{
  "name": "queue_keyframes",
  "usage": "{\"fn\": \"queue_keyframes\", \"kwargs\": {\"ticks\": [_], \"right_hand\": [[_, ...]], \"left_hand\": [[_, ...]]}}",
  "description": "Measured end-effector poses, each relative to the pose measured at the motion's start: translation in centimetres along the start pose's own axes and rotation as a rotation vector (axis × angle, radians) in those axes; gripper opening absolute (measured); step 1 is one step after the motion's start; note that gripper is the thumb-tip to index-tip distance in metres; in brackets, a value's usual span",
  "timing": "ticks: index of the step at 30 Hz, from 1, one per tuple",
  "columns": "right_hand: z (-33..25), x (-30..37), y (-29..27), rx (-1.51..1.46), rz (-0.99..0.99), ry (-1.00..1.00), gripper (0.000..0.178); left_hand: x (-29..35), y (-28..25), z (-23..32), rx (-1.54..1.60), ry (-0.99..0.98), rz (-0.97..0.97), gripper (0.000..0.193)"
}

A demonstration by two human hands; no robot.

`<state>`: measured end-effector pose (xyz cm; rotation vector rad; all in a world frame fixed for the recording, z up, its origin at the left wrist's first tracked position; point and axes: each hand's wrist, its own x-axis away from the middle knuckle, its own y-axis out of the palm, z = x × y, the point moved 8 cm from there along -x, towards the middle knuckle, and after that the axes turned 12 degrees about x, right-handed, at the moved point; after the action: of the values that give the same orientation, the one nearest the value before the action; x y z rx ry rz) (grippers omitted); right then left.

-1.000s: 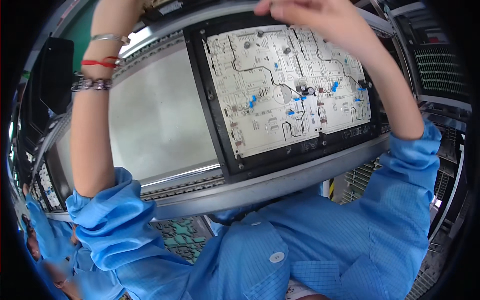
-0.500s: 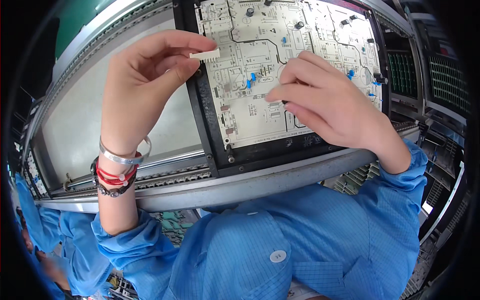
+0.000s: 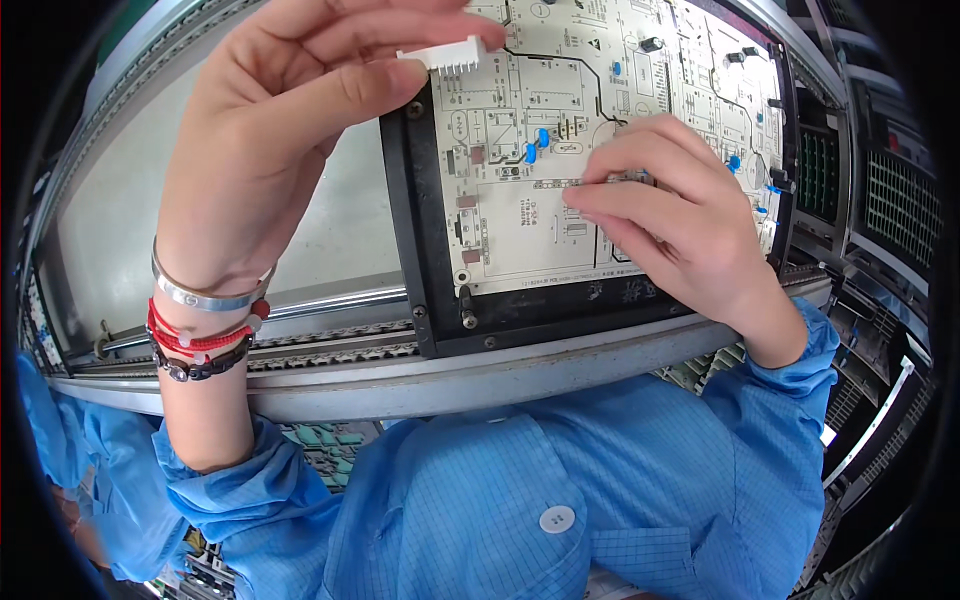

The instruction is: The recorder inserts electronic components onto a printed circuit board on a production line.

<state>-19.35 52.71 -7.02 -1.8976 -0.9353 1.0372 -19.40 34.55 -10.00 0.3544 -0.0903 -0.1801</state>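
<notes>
My left hand (image 3: 265, 130) is raised over the left edge of the circuit board, with a white pin-header connector (image 3: 452, 56) pinched between thumb and fingers. A row of thin metal pins points down from the connector. Over the middle of the cream-coloured circuit board (image 3: 545, 235), my right hand (image 3: 690, 215) has its thumb and fingertips drawn together close to the surface. Whatever may be between those fingertips is hidden. Blue disc-shaped components (image 3: 537, 147) and a black cylindrical capacitor (image 3: 651, 44) stand on the board.
A black frame (image 3: 408, 235) with screws surrounds the board. In front runs a metal conveyor rail (image 3: 540, 372) with a chain. Racks of green boards (image 3: 905, 205) stand at the right. Another person's blue sleeve (image 3: 115, 470) shows at lower left.
My left hand has come up and nearer with the connector, which looks larger. My right hand stays closed over the board. The board and frame sit slightly further right in the picture.
</notes>
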Motion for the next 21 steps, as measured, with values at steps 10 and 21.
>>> {"fn": "queue_keyframes", "kwargs": {"ticks": [10, 21], "right_hand": [[-0.1, 0.6, 0.5, 0.014, 0.029, -0.017, 0.019], [-2.5, 0.6, -0.3, 0.303, -0.044, -0.139, 0.028]], "left_hand": [[-0.7, 1.7, 0.4, 0.159, 0.025, 0.198, 0.045], [-0.8, -0.3, -0.2, -0.04, -0.004, 0.13, 0.027]]}}
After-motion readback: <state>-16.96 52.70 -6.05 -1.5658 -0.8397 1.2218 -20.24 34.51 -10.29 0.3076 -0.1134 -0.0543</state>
